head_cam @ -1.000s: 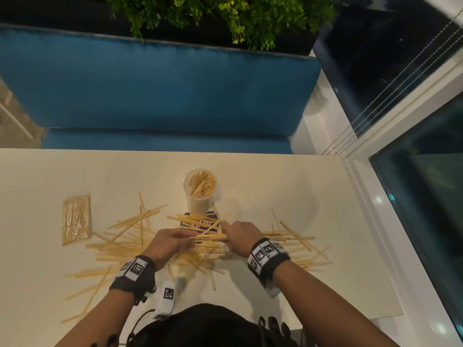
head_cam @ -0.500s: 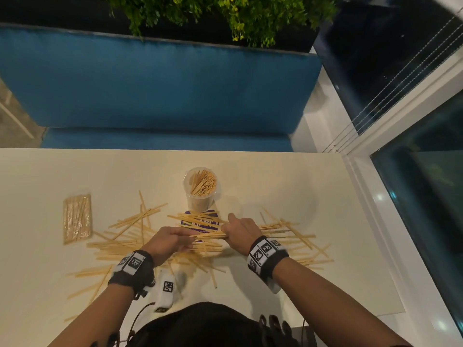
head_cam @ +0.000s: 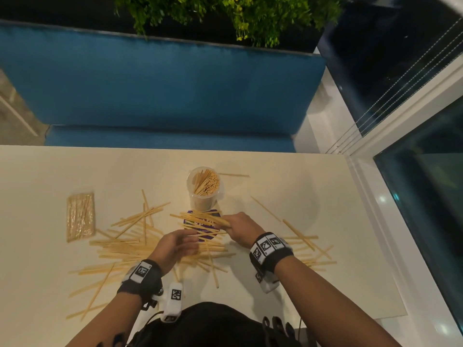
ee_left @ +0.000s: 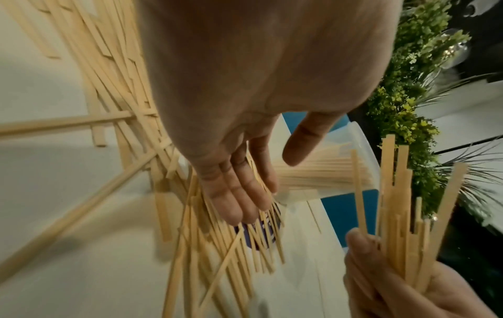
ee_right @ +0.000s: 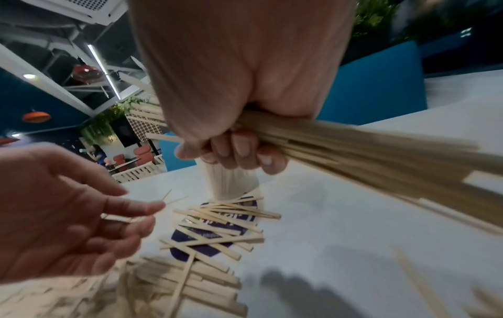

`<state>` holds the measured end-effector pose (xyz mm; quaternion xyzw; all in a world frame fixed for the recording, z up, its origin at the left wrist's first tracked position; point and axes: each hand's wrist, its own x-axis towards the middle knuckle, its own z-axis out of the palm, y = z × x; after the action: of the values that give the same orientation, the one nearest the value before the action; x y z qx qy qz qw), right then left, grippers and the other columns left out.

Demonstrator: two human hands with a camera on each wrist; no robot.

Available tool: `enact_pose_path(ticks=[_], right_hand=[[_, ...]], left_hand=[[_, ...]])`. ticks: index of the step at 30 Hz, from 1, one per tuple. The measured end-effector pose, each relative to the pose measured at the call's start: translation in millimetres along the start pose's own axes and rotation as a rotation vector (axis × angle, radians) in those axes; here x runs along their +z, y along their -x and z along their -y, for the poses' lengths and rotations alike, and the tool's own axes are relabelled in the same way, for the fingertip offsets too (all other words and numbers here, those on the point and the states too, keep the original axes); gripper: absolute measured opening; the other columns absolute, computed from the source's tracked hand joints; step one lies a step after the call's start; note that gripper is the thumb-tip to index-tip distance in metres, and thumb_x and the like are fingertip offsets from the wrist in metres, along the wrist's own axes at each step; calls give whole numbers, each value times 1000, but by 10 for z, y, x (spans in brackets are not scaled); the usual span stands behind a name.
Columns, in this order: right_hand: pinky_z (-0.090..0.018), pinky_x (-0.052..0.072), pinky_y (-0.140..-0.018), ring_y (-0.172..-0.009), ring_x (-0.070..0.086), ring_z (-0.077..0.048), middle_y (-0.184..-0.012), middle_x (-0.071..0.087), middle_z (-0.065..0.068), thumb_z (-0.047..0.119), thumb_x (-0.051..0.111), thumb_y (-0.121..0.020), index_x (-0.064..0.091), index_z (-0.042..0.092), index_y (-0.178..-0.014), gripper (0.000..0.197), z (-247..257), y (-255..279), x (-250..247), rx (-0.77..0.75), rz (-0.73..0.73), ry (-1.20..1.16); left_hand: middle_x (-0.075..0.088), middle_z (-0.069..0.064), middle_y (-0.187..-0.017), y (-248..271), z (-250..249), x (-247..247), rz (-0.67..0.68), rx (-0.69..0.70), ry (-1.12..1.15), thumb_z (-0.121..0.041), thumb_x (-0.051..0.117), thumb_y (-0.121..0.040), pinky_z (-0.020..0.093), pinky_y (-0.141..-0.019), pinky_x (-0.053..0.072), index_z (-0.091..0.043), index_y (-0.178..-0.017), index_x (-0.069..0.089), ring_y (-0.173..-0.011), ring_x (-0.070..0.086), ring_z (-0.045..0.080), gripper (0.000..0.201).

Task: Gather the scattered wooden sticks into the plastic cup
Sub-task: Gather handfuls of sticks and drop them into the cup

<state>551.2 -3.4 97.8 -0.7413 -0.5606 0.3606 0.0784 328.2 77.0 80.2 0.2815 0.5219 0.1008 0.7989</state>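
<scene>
The right hand (head_cam: 240, 227) has lifted a gripped bundle of wooden sticks (head_cam: 200, 217) off the worktop (head_cam: 313, 284), just short of the plastic cup (head_cam: 205, 186); the left hand (head_cam: 175, 246) has let go and hovers spread, so the bundle looks ready to drop in.

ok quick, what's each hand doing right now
Left hand: open, fingers straight, holding nothing.
Right hand: closed around a bundle of wooden sticks.

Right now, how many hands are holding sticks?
1. The right hand grips a bunch of sticks near the plastic cup. The left hand is open above the pile, holding none.
</scene>
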Motion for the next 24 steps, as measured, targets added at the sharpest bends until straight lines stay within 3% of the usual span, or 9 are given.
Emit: enact_pose_path(ticks=[4, 7, 9, 11, 15, 17, 19, 20, 24], right_hand=[[-37, 55, -72, -81, 67, -30, -97, 71, -12, 41, 58, -99, 70, 21, -114, 28, 88, -5, -3, -29, 19, 121], [-35, 53, -69, -77, 63, -29, -96, 67, -11, 36, 60, -97, 69, 18, -110, 24, 188, 14, -6, 4, 43, 299], [-36, 53, -72, -78, 62, -29, -97, 67, -11, 37, 61, -97, 70, 14, -106, 27, 284, 32, 7, 4, 55, 379], [-36, 51, -71, -81, 63, -30, -97, 67, -11, 36, 61, -97, 71, 11, -102, 28, 399, 44, 23, -15, 60, 439], [-34, 44, -69, -83, 64, -30, -98, 68, -12, 24, 58, -96, 69, 10, -99, 18, 545, 46, 57, -20, 78, 489], [-35, 46, -71, -92, 68, -30, -101, 69, -10, 20, 59, -94, 68, 15, -114, 22, 571, 43, 102, -27, 85, 472], [-34, 48, -73, -93, 67, -26, -103, 69, -5, 22, 62, -94, 58, 30, -135, 42, 563, 23, 178, -37, 77, 412], [-34, 49, -74, -92, 66, -26, -105, 70, -4, 22, 62, -94, 56, 33, -137, 45, 579, 31, 186, -29, 76, 388], [-39, 55, -77, -93, 68, -33, -106, 69, -13, 22, 59, -93, 70, 11, -110, 23, 584, 59, 149, 33, 99, 375]], left_hand=[[68, 24, -107, -23, -57, 87, -28, 32, 177, -42, 42, -107, 52, -98, 51, 5, -121, 62, -99, 66, 36, 53], [70, 24, -109, -1, -203, 191, -44, 90, 254, -51, 40, -105, 42, -88, 54, 3, -118, 66, -104, 67, 35, 61], [71, 24, -114, -5, -236, 284, -61, 99, 215, -44, 37, -107, 38, -84, 53, 4, -119, 66, -107, 68, 35, 58], [71, 26, -110, -16, -219, 380, -124, 94, 128, -31, 35, -110, 40, -86, 54, 9, -117, 65, -98, 70, 34, 50], [75, 24, -97, -52, -127, 508, -283, 104, -97, -15, 37, -106, 38, -75, 57, 4, -95, 71, -86, 72, 33, 40], [77, 19, -94, -86, -61, 538, -297, 112, -188, -14, 42, -101, 41, -78, 57, -1, -92, 75, -89, 72, 32, 36], [78, 16, -98, -111, -2, 564, -280, 115, -285, -22, 46, -95, 47, -86, 57, -7, -91, 79, -91, 71, 30, 36], [78, 14, -97, -103, 11, 574, -281, 119, -294, -23, 46, -94, 48, -87, 58, -10, -87, 80, -92, 72, 29, 37], [79, 7, -83, -78, -47, 531, -337, 132, -220, -18, 47, -95, 47, -90, 55, -9, -87, 78, -94, 73, 28, 33]])
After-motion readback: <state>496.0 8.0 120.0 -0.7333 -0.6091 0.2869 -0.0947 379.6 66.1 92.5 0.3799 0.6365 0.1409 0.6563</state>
